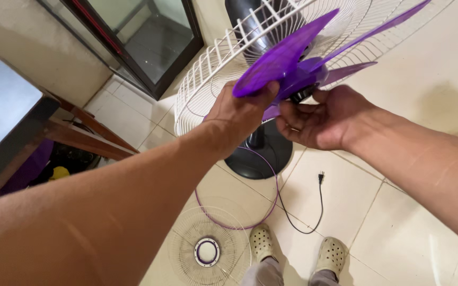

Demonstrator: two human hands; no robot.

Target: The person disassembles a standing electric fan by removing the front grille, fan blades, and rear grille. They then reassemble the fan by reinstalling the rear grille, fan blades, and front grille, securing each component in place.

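A standing fan is tilted toward me, its white wire rear guard bare at the front. The purple blade set sits on the hub. My left hand grips the lowest purple blade from below. My right hand is curled at the hub, fingers on a small dark cap just under the blade centre. The fan's dark motor housing shows behind the guard.
The fan's round black base stands on pale floor tiles. The removed front guard with a purple rim lies flat near my feet in beige clogs. A black cord and plug trail right. A wooden table is at left, a glass door behind.
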